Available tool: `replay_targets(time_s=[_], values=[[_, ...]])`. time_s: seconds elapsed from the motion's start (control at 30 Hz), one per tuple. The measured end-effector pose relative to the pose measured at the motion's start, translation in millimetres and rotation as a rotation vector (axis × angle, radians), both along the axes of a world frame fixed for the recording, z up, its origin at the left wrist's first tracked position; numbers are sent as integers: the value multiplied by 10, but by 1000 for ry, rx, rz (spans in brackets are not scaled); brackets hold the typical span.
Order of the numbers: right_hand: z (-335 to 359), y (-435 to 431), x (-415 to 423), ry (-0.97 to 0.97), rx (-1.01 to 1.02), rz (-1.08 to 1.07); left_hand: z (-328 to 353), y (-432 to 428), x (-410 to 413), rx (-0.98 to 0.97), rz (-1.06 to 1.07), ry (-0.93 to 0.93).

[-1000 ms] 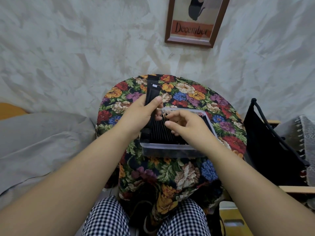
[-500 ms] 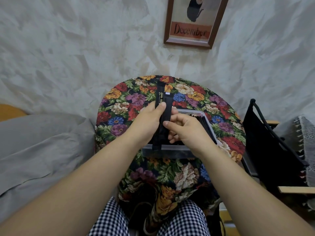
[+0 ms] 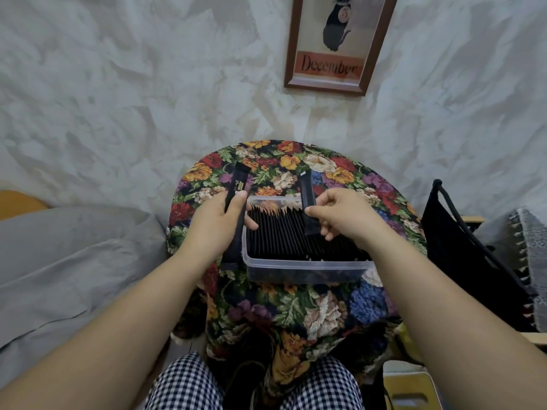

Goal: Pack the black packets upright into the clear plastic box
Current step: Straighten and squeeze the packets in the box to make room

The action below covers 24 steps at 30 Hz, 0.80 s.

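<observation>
While a clear plastic box point(image 3: 305, 270) packed with upright black packets point(image 3: 296, 235) sits on the floral tabletop point(image 3: 296, 309), the left hand point(image 3: 220, 223) grips one black packet point(image 3: 236, 214) just beside the box's left wall, and the right hand point(image 3: 344, 216) pinches another packet point(image 3: 308, 208) above the row.

Clear box point(image 3: 305, 266) sits mid-table, already crammed with black packets point(image 3: 296, 232) standing upright in a tight row. One long packet point(image 3: 236, 214) is up at its left edge, another point(image 3: 307, 205) above the right half.
</observation>
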State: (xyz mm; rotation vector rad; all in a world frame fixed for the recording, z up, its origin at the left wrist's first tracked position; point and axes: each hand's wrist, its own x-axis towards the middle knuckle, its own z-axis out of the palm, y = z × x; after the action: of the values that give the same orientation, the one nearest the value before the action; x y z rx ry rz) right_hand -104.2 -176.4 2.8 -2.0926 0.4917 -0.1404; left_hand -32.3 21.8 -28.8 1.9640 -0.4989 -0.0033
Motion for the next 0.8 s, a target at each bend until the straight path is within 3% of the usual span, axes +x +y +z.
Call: replay_targets(time_s=[0.3, 0.63, 0.8], values=[[-116, 203, 113, 146, -301, 74, -107, -93, -51, 15, -109, 112], [-165, 324, 105, 115, -511, 94, -80, -126, -54, 121, -139, 46], [-221, 275, 71, 101, -481, 68, 38, -175, -8, 209, -189, -10]])
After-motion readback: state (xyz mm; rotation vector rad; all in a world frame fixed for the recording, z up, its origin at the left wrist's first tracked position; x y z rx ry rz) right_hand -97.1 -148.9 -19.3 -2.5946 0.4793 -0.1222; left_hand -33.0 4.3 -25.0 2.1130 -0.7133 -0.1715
